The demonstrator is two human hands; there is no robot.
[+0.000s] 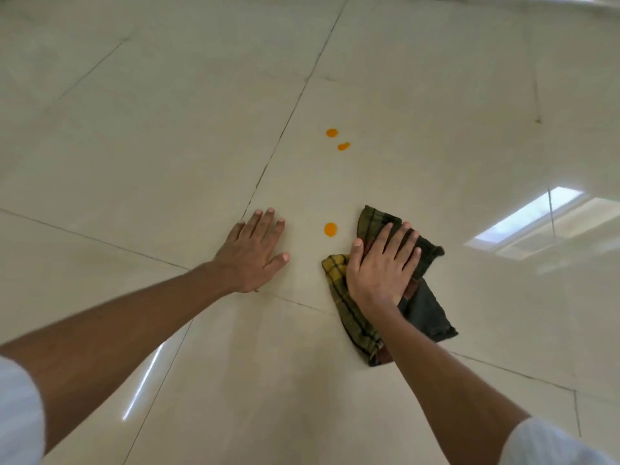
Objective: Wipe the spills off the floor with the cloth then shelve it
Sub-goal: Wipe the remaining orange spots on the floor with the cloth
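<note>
While we are pressing the plaid cloth (355,313) onto the floor (167,129) with our right hand (382,263), fingers straight and spread across its middle, it is lying crumpled to the right of centre. Its long axis is running roughly from near us to away from us. Just left of its far end, the nearest spill (330,229), a round orange drop, is sitting apart from the fabric. It is lying between our two hands, closer to the right thumb than to the left hand (251,253). We are judging that the coming move is calling for a short leftward sweep by the right hand. A far round spill (331,132) and a smeared spill (343,146) are waiting well ahead, beyond the cloth's far end and slightly left. Our left hand is resting flat on the floor with straight fingers, holding nothing and seemingly bracing us. White sleeves (20,414) are showing at the lower corners. We are finding no brand, label or readable writing anywhere.
</note>
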